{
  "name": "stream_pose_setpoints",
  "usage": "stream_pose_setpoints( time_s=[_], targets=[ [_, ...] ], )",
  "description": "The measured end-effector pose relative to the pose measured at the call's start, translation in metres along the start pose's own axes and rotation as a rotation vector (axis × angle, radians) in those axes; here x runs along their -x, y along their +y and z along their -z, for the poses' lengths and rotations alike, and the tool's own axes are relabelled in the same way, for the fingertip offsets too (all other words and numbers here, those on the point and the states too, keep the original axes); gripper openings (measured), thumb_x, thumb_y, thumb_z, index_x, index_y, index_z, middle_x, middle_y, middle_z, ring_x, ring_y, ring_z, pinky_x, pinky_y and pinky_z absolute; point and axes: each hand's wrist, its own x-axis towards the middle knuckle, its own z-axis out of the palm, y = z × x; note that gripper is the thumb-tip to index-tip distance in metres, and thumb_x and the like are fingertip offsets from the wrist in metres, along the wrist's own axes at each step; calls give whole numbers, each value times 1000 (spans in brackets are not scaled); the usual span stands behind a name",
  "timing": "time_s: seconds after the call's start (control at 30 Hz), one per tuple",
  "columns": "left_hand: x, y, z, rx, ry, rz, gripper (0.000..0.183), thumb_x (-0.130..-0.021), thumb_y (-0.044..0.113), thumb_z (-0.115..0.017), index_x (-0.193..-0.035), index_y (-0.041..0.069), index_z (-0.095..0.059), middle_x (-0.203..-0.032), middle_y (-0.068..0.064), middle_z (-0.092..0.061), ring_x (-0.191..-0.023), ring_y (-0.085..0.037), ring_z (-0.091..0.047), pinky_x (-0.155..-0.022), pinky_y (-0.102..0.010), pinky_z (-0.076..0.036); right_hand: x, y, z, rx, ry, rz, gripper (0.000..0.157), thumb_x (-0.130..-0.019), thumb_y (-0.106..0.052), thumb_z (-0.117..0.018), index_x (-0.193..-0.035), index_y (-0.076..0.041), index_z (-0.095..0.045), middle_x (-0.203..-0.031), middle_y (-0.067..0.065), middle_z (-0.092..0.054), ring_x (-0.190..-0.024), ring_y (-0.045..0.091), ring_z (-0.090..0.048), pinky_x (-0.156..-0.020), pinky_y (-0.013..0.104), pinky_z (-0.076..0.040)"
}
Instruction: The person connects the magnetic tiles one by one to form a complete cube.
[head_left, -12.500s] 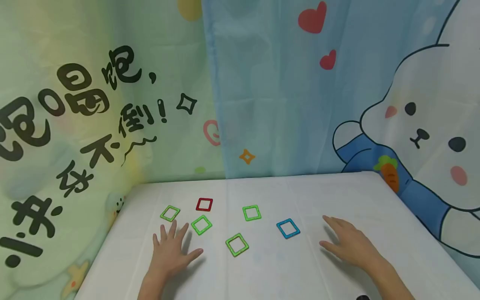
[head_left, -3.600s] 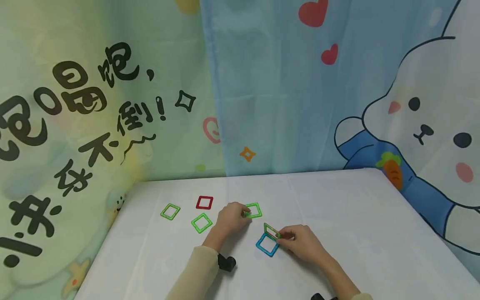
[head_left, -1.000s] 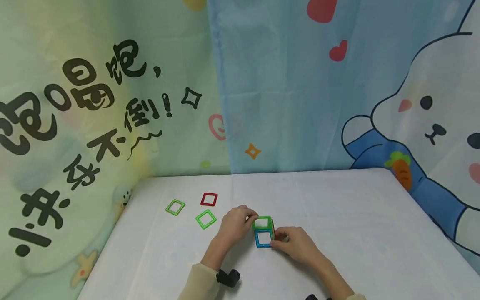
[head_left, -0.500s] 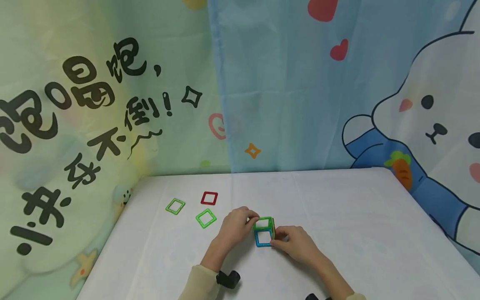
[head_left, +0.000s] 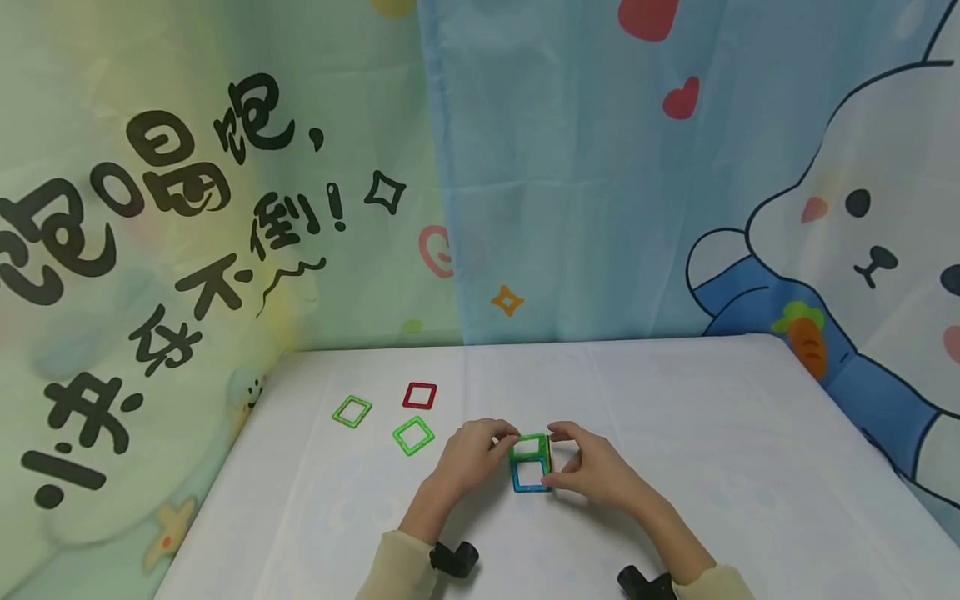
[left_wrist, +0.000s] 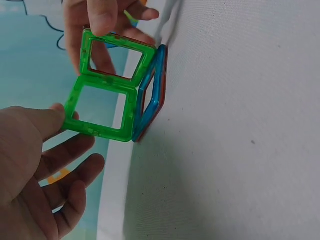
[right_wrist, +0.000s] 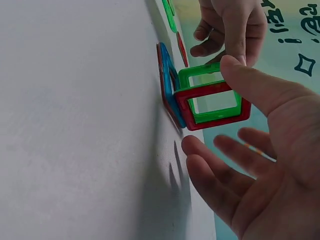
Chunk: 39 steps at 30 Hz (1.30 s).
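In the head view, a blue magnetic tile (head_left: 531, 489) lies flat on the white table. A green magnetic tile (head_left: 529, 436) stands upright along its far edge. On the right side stands another tile, green inside and with a red outer face (right_wrist: 220, 124) in the right wrist view; the two upright tiles meet at a corner. My left hand (head_left: 468, 454) pinches the outer edge of the far green tile. My right hand (head_left: 600, 471) is at the right tile, its thumb touching the tile's near edge, the other fingers spread and apart from it.
Farther left on the table (head_left: 322, 517) lie a red tile (head_left: 406, 396), a green tile (head_left: 401, 446) and another green tile (head_left: 335, 416). Black wrist cameras (head_left: 454, 559) sit on both wrists. Printed curtains (head_left: 570, 250) hang behind the table.
Earlier the tiles lay apart; two now stand on the blue one. Since half a second ago my right fingers have spread from the right tile, while my left hand keeps its pinch.
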Motion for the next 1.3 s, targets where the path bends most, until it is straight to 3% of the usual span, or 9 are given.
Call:
stream_pose_setpoints(
  time_s=[0.2,0.3,0.5,0.77,0.93,1.03,1.17,1.3],
  targets=[
    [-1,-2,1,18,-4,-20,18,-97,26,-62,-105,17,-75,-98,10,-69,-76,-1,-56,-68,-20,-48,-2,5,2,-43,-67,146,66,-83,-9,-76,-139,5,-45,-131,24,-54,-91,24,-65,-71,29,-52],
    [-1,-3,1,20,4,-31,17,-97,25,-62,-105,17,-75,-98,10,-69,-76,-1,-56,-67,-20,-47,-2,6,2,-50,-80,174,64,-84,-2,-71,-141,7,-42,-131,26,-53,-96,30,-65,-71,28,-53],
    [-1,-4,0,19,9,-28,18,-97,25,-62,-107,16,-74,-99,9,-69,-77,-1,-57,-67,-21,-48,-3,6,3,-102,-116,174,66,-86,-2,-70,-142,9,-39,-132,29,-50,-102,37,-63,-71,27,-53],
    [-2,-5,0,27,6,-32,17,-97,24,-61,-106,17,-74,-100,9,-69,-80,-2,-57,-71,-23,-49,-3,5,6,-112,-105,123,59,-90,-17,-70,-139,4,-46,-129,21,-56,-98,28,-64,-79,38,-53],
    [-4,-7,-1,25,-2,-24,17,-97,25,-61,-106,18,-74,-100,10,-68,-79,-2,-55,-71,-22,-48,-4,3,7,-162,-117,100,57,-92,-20,-69,-138,6,-46,-129,23,-55,-97,28,-65,-75,35,-53],
    [-4,-8,-1,32,3,-21,17,-97,25,-61,-107,19,-74,-101,10,-68,-80,-3,-56,-72,-22,-49,-8,2,7,-203,-91,67,49,-97,-23,-61,-136,6,-49,-123,23,-59,-92,27,-65,-69,35,-53],
    [-5,-8,-1,54,2,-10,18,-98,27,-60,-107,19,-74,-100,11,-68,-79,-3,-55,-70,-22,-48,-15,4,8,-261,-58,7,33,-103,-14,-49,-129,6,-56,-110,17,-65,-81,24,-63,-62,34,-52],
    [-4,-8,-1,79,-10,5,19,-98,27,-60,-108,18,-74,-99,12,-67,-79,-3,-55,-70,-22,-48,-21,11,8,-264,-81,31,28,-99,-3,-52,-124,6,-60,-110,17,-66,-76,21,-59,-59,32,-50]
  ],
)
